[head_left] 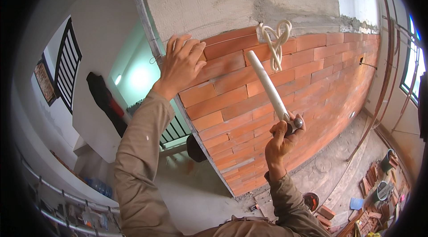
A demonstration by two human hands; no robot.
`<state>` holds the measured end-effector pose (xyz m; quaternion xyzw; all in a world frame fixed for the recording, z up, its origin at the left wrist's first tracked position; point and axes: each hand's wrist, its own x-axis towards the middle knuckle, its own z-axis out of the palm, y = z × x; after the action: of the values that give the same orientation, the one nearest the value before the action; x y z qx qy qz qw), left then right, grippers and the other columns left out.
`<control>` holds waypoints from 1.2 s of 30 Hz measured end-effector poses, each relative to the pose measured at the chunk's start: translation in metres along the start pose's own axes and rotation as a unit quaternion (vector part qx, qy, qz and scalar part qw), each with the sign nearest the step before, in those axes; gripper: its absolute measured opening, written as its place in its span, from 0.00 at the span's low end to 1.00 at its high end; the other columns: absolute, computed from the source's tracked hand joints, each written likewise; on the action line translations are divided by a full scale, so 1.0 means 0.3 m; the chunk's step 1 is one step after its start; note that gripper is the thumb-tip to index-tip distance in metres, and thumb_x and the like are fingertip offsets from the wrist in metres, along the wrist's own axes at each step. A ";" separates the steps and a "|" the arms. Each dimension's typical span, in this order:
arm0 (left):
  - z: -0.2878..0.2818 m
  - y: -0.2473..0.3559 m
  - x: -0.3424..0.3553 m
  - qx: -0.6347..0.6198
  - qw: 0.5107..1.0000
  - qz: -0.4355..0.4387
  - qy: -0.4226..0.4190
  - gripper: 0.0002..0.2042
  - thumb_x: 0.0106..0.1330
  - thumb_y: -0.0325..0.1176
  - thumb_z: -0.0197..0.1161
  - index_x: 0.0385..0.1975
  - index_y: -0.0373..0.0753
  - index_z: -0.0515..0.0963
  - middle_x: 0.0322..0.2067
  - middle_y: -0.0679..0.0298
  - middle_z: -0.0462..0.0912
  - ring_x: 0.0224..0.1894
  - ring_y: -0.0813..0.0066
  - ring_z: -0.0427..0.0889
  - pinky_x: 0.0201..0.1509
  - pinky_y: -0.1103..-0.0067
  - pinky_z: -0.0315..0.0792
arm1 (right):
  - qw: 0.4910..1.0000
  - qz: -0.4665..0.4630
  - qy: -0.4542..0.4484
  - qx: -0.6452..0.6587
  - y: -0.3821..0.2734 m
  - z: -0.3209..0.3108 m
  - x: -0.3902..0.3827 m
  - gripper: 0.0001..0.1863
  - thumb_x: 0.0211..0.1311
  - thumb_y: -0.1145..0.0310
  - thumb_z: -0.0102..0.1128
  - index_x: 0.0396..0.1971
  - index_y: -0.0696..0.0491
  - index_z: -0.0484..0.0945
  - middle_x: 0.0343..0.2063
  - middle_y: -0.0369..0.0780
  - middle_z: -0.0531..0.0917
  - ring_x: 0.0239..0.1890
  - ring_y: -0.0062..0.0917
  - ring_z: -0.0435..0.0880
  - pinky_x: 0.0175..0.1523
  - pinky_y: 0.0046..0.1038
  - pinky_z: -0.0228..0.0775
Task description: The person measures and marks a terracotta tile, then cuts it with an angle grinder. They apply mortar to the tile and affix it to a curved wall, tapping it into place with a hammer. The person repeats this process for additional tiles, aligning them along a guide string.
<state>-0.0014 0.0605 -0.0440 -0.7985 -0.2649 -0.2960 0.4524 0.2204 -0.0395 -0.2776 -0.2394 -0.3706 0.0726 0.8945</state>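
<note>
My left hand (182, 60) lies over the left end of the upper rows of an orange brick wall (249, 98). Its fingers are stretched out and slightly apart, touching the end brick beside a thin string (232, 39). In my right hand (281, 141) is what looks like a hammer (268, 86), gripped close to its head. The round dark metal end shows by the fingers, and the long pale handle points up toward the wall. A looped cream cord (277, 43) hangs at the top brick row, right of the handle's tip.
Rough plaster (209, 0) covers the wall above the bricks. Metal poles (388, 58) stand at the right near a window. Buckets (382, 191) and loose bricks (327, 212) lie on the floor at lower right. A black railing (176, 130) shows beyond the wall's left edge.
</note>
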 end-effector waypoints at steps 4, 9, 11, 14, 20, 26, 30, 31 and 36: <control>0.039 0.039 0.081 -0.003 1.000 -0.014 -0.015 0.30 0.53 0.38 0.77 0.57 0.38 0.78 0.53 0.62 0.78 0.62 0.61 0.70 0.70 0.61 0.58 | 1.000 -0.006 0.003 -0.014 0.002 -0.011 0.013 0.24 0.73 0.72 0.53 0.62 0.58 0.55 0.51 0.46 0.76 0.29 0.15 0.73 0.34 0.18 0.70; 0.105 0.052 0.152 0.001 0.998 -0.031 -0.055 0.33 0.52 0.41 0.78 0.59 0.37 0.76 0.53 0.60 0.78 0.61 0.64 0.70 0.67 0.62 0.61 | 0.999 -0.020 0.007 -0.028 0.003 -0.038 0.010 0.25 0.73 0.72 0.55 0.63 0.58 0.56 0.52 0.46 0.75 0.31 0.16 0.73 0.34 0.18 0.70; 0.107 0.053 0.164 0.006 0.996 -0.040 -0.079 0.34 0.52 0.41 0.78 0.60 0.37 0.76 0.53 0.61 0.78 0.61 0.65 0.70 0.67 0.63 0.60 | 1.000 -0.010 0.003 -0.026 0.011 -0.052 -0.003 0.26 0.72 0.72 0.56 0.63 0.58 0.56 0.53 0.46 0.75 0.33 0.16 0.74 0.35 0.19 0.71; 0.107 0.060 0.173 0.009 0.994 -0.048 -0.099 0.33 0.53 0.40 0.77 0.60 0.37 0.76 0.53 0.61 0.78 0.60 0.66 0.71 0.67 0.65 0.59 | 0.999 -0.022 -0.008 -0.030 0.019 -0.070 0.000 0.28 0.70 0.74 0.58 0.63 0.58 0.56 0.53 0.47 0.74 0.38 0.18 0.75 0.40 0.21 0.73; 0.106 0.064 0.189 0.019 0.990 -0.052 -0.128 0.33 0.54 0.40 0.76 0.62 0.37 0.74 0.52 0.62 0.77 0.60 0.67 0.71 0.66 0.66 0.58 | 0.966 -0.224 -0.059 -0.118 -0.110 -0.008 0.147 0.27 0.64 0.79 0.62 0.61 0.60 0.61 0.50 0.47 0.78 0.45 0.30 0.78 0.51 0.27 0.73; 0.105 0.069 0.167 0.025 0.995 -0.045 -0.091 0.29 0.56 0.36 0.74 0.59 0.35 0.76 0.51 0.61 0.79 0.58 0.67 0.72 0.65 0.66 0.59 | 0.901 -0.362 -0.109 -0.214 -0.291 0.164 0.401 0.23 0.63 0.76 0.65 0.58 0.62 0.71 0.44 0.48 0.81 0.43 0.38 0.80 0.43 0.34 0.76; 0.110 0.100 0.184 0.017 0.989 -0.067 -0.131 0.31 0.56 0.35 0.74 0.60 0.34 0.74 0.53 0.61 0.78 0.60 0.67 0.71 0.67 0.66 0.57 | 0.867 -0.397 -0.137 -0.267 -0.319 0.221 0.507 0.22 0.66 0.74 0.62 0.58 0.60 0.72 0.41 0.48 0.82 0.39 0.37 0.83 0.38 0.35 0.78; 0.105 0.098 0.187 0.019 0.989 -0.065 -0.134 0.31 0.56 0.35 0.74 0.60 0.34 0.74 0.53 0.60 0.78 0.60 0.67 0.72 0.66 0.66 0.57 | 0.864 -0.402 -0.134 -0.272 -0.325 0.233 0.517 0.21 0.67 0.74 0.61 0.59 0.59 0.72 0.40 0.48 0.82 0.39 0.37 0.84 0.38 0.35 0.79; 0.102 0.086 0.176 0.040 0.990 -0.052 -0.123 0.30 0.55 0.34 0.75 0.59 0.33 0.74 0.53 0.59 0.78 0.60 0.67 0.72 0.66 0.64 0.59 | 0.860 -0.398 -0.149 -0.282 -0.318 0.253 0.526 0.21 0.67 0.73 0.61 0.59 0.59 0.73 0.40 0.49 0.82 0.37 0.38 0.85 0.37 0.35 0.79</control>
<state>0.0597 0.0839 -0.0336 -0.7951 -0.3710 -0.2081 0.4323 0.2757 -0.0461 -0.0861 -0.3002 -0.5677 -0.3620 0.6757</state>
